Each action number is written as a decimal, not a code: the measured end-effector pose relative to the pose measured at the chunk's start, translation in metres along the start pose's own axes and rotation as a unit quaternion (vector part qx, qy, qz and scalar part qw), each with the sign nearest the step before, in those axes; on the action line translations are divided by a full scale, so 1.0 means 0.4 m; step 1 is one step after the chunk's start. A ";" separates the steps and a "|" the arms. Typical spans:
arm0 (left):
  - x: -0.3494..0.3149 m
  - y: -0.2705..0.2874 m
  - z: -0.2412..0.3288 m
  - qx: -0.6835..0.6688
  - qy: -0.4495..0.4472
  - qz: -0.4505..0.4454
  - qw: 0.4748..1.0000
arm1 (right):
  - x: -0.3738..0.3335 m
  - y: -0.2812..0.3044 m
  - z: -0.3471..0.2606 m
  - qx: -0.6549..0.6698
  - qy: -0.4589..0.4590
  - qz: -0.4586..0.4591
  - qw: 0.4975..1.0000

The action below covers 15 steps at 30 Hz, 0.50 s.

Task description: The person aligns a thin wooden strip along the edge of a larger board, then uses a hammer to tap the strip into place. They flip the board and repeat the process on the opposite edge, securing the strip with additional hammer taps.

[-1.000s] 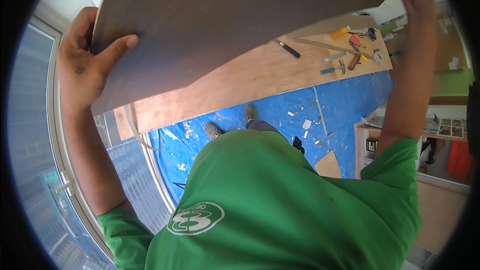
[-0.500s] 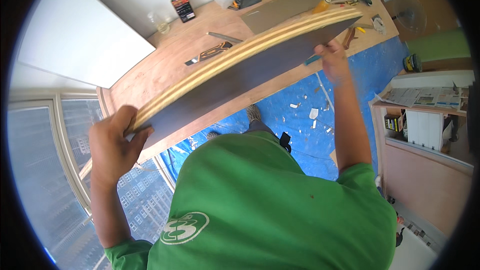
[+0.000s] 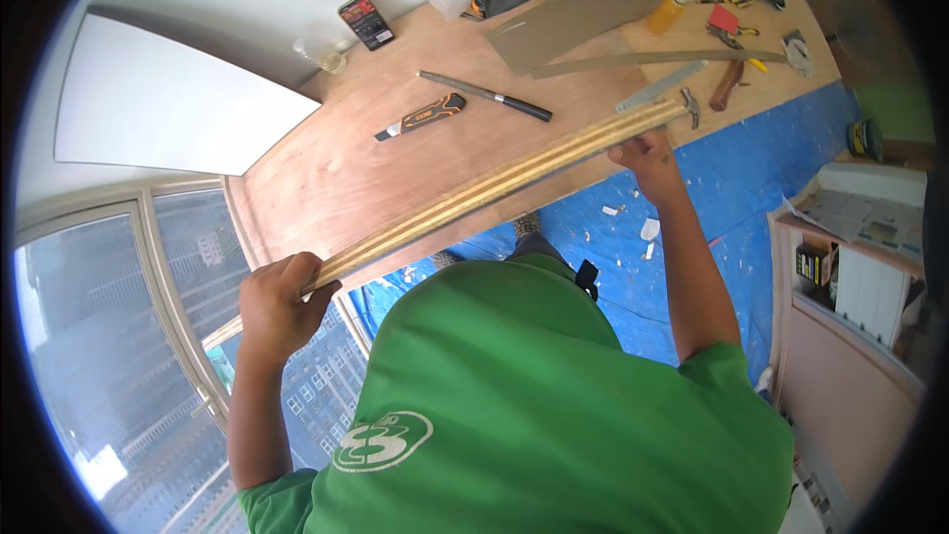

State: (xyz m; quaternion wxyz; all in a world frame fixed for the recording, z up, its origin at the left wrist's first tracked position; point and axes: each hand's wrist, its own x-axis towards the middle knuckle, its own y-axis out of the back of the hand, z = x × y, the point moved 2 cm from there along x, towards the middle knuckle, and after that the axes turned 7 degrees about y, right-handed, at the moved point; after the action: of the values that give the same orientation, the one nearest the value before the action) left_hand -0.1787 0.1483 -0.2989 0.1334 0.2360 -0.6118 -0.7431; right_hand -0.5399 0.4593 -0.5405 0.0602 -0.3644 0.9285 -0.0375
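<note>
Two bare hands hold one long board [image 3: 494, 188], which is seen nearly edge-on, its pale, striped edge turned upward. It lies along the near side of the wooden workbench [image 3: 326, 178], slanting up from left to right; whether it touches the bench cannot be told. The left hand [image 3: 280, 307] grasps the board's left end, fingers bent over the top and thumb below. The right hand [image 3: 650, 168] grips it from the near side, close to the right end, with some fingertips hidden.

Beyond the board, a utility knife [image 3: 425, 116] lies on the bench just beside a file with a black handle [image 3: 484, 96]. A hammer [image 3: 690, 107] shows its head near the board's right end, and a brown-handled saw [image 3: 728, 86] rests farther right. Behind these are a yellow-orange bottle [image 3: 667, 13], a wide grey-brown strip [image 3: 603, 15] and a phone [image 3: 366, 22] propped by the wall. A white panel [image 3: 168, 94] leans at the left. Blue sheeting [image 3: 732, 168] covers the floor.
</note>
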 end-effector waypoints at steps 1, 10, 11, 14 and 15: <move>0.001 -0.010 -0.004 -0.002 0.001 -0.006 1.000 | 0.002 0.002 0.004 -0.002 -0.010 -0.009 1.000; 0.005 -0.052 -0.007 -0.008 -0.003 -0.011 1.000 | 0.002 0.009 0.010 0.049 -0.058 -0.055 0.996; 0.005 -0.053 -0.005 -0.009 -0.003 -0.010 1.000 | 0.000 0.011 0.009 0.046 -0.069 -0.059 0.995; 0.006 -0.058 0.000 -0.011 0.000 -0.007 1.000 | -0.001 0.013 0.005 0.037 -0.079 -0.072 0.994; 0.006 -0.059 0.001 -0.012 -0.003 -0.004 1.000 | -0.001 0.013 0.005 0.034 -0.084 -0.074 0.993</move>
State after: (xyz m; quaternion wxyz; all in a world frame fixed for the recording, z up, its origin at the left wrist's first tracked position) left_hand -0.1786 0.1526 -0.3224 0.1319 0.2345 -0.6021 -0.7517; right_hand -0.5429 0.4633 -0.5429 0.1470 -0.4321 0.8887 -0.0431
